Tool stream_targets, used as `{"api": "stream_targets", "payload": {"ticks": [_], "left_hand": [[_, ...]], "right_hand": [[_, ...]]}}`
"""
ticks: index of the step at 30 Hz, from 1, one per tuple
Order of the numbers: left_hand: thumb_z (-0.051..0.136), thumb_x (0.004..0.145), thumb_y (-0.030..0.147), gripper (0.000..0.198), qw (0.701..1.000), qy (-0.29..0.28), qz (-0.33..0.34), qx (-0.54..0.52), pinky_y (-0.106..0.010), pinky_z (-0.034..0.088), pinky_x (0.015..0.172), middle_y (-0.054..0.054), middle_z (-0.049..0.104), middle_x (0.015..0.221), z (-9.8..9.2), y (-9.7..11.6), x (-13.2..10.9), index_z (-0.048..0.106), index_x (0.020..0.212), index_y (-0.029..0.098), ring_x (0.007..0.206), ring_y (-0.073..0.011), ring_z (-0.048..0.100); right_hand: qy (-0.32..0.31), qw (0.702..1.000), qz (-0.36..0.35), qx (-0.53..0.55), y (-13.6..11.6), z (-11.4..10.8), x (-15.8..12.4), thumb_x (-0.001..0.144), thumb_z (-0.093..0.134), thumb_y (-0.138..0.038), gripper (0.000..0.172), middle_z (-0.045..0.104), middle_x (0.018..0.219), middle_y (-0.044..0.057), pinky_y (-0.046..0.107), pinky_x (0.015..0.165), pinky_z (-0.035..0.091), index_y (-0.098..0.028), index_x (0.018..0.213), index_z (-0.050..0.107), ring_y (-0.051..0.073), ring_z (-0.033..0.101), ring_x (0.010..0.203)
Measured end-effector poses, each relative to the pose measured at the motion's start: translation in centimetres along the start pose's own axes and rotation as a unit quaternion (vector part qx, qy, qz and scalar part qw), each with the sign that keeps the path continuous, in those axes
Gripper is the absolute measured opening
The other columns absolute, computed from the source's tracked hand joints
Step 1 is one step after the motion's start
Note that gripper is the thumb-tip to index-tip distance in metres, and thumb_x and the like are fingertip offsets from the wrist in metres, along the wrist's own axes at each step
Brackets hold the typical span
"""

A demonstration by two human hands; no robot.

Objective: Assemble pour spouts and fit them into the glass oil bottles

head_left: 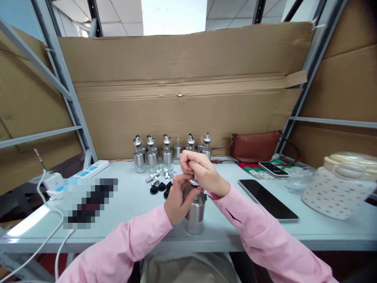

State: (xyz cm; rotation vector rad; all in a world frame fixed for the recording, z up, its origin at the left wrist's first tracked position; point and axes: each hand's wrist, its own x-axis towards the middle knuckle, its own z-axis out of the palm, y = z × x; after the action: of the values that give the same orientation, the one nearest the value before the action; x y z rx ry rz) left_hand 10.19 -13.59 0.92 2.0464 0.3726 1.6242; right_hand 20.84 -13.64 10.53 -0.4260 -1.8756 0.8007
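Note:
A glass oil bottle (195, 215) with a metal sleeve stands upright near the table's front edge. My left hand (178, 200) is closed round the bottle's neck, thumb and fingers on either side. Above it, my right hand (202, 169) is closed on a silvery pourer top (193, 181) at the bottle's mouth; the fingers hide most of it. Behind my left hand lie several black caps (154, 190) and several silvery pourer spouts (153, 177). Farther back stand several similar bottles (152, 158), some with pourer tops fitted, some without.
On the left are a white power strip (94, 169), cables (59, 210) and a pixelated patch. On the right lie a tablet (268, 199), a phone (273, 169), a brown bag (256, 147) and a dotted white container (332, 192). A cardboard wall (176, 118) closes the back.

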Motion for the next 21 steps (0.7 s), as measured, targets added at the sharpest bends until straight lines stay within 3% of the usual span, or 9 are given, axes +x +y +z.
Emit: {"api": "stream_targets", "payload": {"ticks": [5, 8, 10, 13, 14, 18, 21], "left_hand": [[0.052, 0.085, 0.024, 0.028, 0.998, -0.025, -0.020, -0.047, -0.024, 0.048, 0.066, -0.001, 0.056, 0.090, -0.2, 1.2, 0.1, 0.034, 0.106, 0.023, 0.073, -0.0104, 0.061], [0.057, 0.081, 0.023, 0.025, 0.994, -0.038, -0.062, -0.076, -0.027, 0.050, 0.071, 0.000, 0.057, 0.092, -0.9, 1.8, 0.6, 0.038, 0.097, 0.023, 0.078, -0.0116, 0.063], [0.061, 0.079, 0.023, 0.025, 0.994, -0.024, -0.080, -0.074, -0.030, 0.051, 0.076, -0.001, 0.057, 0.095, -1.5, 2.0, 1.4, 0.039, 0.093, 0.022, 0.083, -0.0138, 0.063], [0.065, 0.074, 0.024, 0.029, 0.997, 0.027, -0.067, -0.029, -0.032, 0.051, 0.077, -0.002, 0.060, 0.094, -2.7, 1.9, 4.0, 0.040, 0.089, 0.021, 0.085, -0.0158, 0.064], [0.066, 0.073, 0.024, 0.030, 0.997, 0.052, -0.057, -0.009, -0.032, 0.050, 0.077, -0.002, 0.061, 0.093, -3.1, 1.7, 5.2, 0.040, 0.088, 0.021, 0.085, -0.0160, 0.064], [0.065, 0.072, 0.021, 0.031, 0.992, 0.105, -0.035, 0.066, -0.030, 0.050, 0.076, -0.002, 0.063, 0.094, -4.5, 0.2, 10.3, 0.039, 0.089, 0.021, 0.083, -0.0148, 0.064], [0.062, 0.073, 0.020, 0.029, 0.981, 0.090, -0.068, 0.156, -0.029, 0.049, 0.072, -0.004, 0.063, 0.096, -5.1, -2.0, 12.6, 0.039, 0.091, 0.021, 0.076, -0.0140, 0.064]], "right_hand": [[0.030, 0.998, 0.011, 0.054, -0.1, 0.3, -0.7, 0.074, 0.035, -0.011, 0.014, 0.032, 0.057, -0.004, 0.022, 0.048, 0.025, -0.018, 0.063, 0.040, 0.009, 0.029, 0.051], [0.055, 0.996, 0.034, 0.058, 0.3, -0.2, -1.5, 0.084, 0.037, -0.022, 0.009, 0.042, 0.069, -0.002, 0.023, 0.056, 0.035, -0.019, 0.082, 0.046, 0.010, 0.040, 0.060], [0.098, 0.994, 0.030, 0.024, 1.0, -1.3, -2.3, 0.087, 0.037, -0.032, 0.017, 0.048, 0.085, 0.002, 0.026, 0.067, 0.040, -0.021, 0.096, 0.046, 0.012, 0.048, 0.074], [0.218, 0.973, 0.038, -0.059, 2.2, -3.5, -3.8, 0.087, 0.040, -0.035, 0.017, 0.050, 0.087, 0.001, 0.028, 0.072, 0.041, -0.022, 0.096, 0.045, 0.013, 0.050, 0.077], [0.228, 0.966, 0.055, -0.105, 2.6, -4.1, -4.4, 0.085, 0.044, -0.034, 0.016, 0.051, 0.086, 0.001, 0.028, 0.072, 0.041, -0.021, 0.094, 0.046, 0.013, 0.050, 0.077], [0.094, 0.942, 0.171, -0.272, 3.7, -5.2, -6.6, 0.083, 0.045, -0.028, 0.013, 0.056, 0.078, 0.002, 0.027, 0.065, 0.040, -0.019, 0.080, 0.052, 0.014, 0.051, 0.072], [0.031, 0.927, 0.201, -0.315, 4.6, -4.7, -8.0, 0.082, 0.044, -0.023, 0.013, 0.057, 0.073, 0.001, 0.027, 0.063, 0.040, -0.018, 0.077, 0.054, 0.013, 0.052, 0.068]]}}
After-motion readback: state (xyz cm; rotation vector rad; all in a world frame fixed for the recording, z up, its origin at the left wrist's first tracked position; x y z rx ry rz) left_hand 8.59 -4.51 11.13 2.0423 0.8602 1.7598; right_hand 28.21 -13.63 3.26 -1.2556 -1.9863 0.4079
